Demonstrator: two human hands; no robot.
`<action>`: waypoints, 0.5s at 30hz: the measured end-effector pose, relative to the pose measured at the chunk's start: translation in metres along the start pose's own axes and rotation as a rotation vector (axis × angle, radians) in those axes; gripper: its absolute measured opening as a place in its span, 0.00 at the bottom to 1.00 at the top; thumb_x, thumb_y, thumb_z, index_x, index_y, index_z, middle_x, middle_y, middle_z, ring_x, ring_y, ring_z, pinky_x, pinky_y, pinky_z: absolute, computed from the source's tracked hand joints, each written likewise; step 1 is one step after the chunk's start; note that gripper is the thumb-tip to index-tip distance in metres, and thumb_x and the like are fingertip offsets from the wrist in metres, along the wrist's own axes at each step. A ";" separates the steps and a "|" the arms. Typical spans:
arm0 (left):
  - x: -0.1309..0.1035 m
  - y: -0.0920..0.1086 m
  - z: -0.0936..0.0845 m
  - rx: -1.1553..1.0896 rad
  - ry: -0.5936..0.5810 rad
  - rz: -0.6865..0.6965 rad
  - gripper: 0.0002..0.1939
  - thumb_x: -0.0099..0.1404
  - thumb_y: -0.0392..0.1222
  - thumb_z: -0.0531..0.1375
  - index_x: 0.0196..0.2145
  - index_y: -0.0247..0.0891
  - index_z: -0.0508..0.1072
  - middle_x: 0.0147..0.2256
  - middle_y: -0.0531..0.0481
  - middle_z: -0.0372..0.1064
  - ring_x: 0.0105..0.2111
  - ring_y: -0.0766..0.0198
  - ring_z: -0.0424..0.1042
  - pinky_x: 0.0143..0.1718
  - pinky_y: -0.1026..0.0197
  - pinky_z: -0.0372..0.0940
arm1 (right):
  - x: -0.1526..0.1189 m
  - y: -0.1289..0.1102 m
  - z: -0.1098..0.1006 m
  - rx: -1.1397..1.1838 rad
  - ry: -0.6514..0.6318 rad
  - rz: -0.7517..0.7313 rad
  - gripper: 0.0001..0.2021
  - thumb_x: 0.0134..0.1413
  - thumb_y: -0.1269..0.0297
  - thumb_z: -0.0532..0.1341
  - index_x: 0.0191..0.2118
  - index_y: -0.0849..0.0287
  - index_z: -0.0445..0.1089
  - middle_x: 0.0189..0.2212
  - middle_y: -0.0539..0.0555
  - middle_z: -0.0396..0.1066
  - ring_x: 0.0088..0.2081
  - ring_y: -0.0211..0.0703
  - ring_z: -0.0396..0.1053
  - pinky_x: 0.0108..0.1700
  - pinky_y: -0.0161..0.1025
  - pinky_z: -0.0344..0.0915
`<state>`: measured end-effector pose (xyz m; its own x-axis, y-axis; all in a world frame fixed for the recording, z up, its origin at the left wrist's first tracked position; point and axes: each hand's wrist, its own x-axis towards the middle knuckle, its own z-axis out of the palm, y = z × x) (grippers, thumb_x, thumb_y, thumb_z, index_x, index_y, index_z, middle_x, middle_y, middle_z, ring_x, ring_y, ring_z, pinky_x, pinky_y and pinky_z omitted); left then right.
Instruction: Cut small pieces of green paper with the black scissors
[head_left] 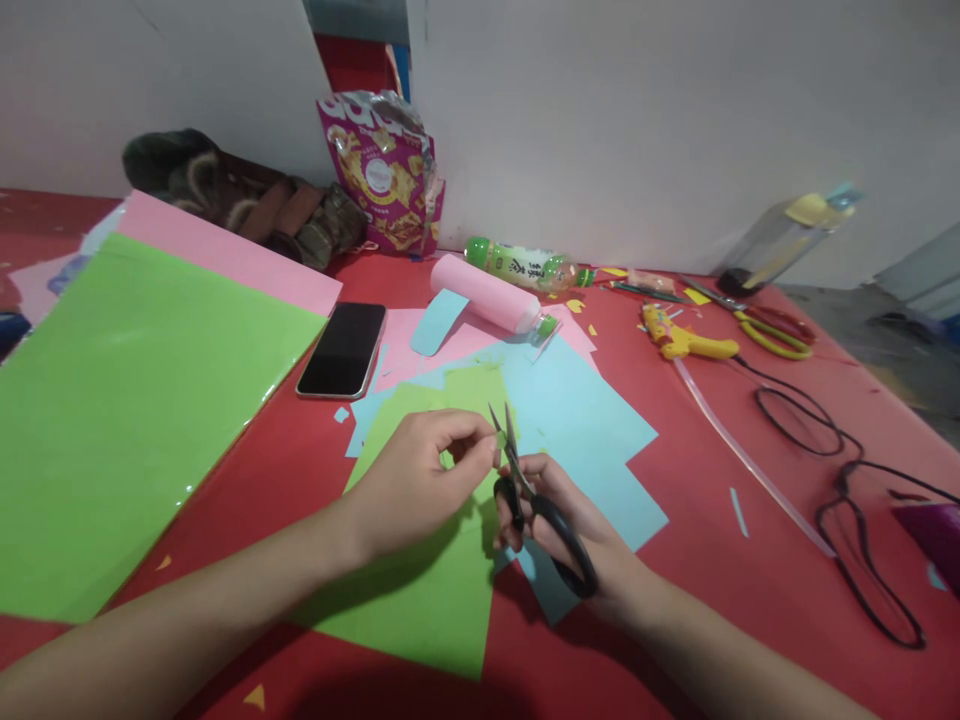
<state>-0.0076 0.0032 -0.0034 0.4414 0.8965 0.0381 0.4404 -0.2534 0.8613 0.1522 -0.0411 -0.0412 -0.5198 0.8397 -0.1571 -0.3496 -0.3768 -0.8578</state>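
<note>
Between thumb and fingers, my left hand (427, 475) pinches a small piece of green paper (502, 438). My right hand (566, 510) grips black-handled scissors (517, 462), their blades slightly apart and pointing away from me, close to the green piece. Below both hands lie a green sheet (420, 600) and light blue sheets (592, 420) with cut edges. Beyond them a bottle wrapped in pink paper (487, 293) rests on its side, with a light blue strip (439, 322) against it.
Left are a phone (343, 350) and a stack of green and pink sheets (150, 420). At the back stand a snack bag (386, 175) and a lying green-capped bottle (525, 265). Right, a yellow glue gun (686, 338) with its black cord (847, 470), and yellow-red scissors (772, 330).
</note>
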 end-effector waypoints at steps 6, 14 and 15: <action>0.000 0.000 0.002 0.012 0.017 0.006 0.12 0.59 0.35 0.48 0.20 0.35 0.61 0.18 0.57 0.56 0.21 0.71 0.57 0.24 0.70 0.54 | 0.001 0.002 -0.001 -0.009 -0.004 -0.014 0.18 0.45 0.54 0.60 0.39 0.56 0.55 0.27 0.47 0.57 0.28 0.33 0.57 0.32 0.35 0.52; -0.003 -0.001 0.009 -0.071 0.051 -0.032 0.11 0.60 0.35 0.48 0.22 0.34 0.63 0.19 0.57 0.56 0.22 0.71 0.57 0.25 0.70 0.55 | -0.002 0.003 -0.001 -0.004 0.000 -0.015 0.18 0.46 0.54 0.59 0.40 0.55 0.55 0.28 0.48 0.57 0.29 0.34 0.57 0.32 0.36 0.53; -0.003 -0.001 0.010 -0.085 0.059 -0.037 0.11 0.60 0.35 0.48 0.22 0.34 0.63 0.19 0.57 0.56 0.22 0.72 0.57 0.25 0.70 0.55 | -0.002 0.004 -0.001 -0.006 0.000 -0.014 0.18 0.46 0.54 0.59 0.40 0.55 0.55 0.29 0.48 0.57 0.29 0.34 0.58 0.32 0.36 0.53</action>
<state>-0.0015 -0.0026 -0.0090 0.3781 0.9252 0.0335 0.3866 -0.1907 0.9023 0.1530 -0.0437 -0.0449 -0.5147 0.8450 -0.1451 -0.3525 -0.3629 -0.8626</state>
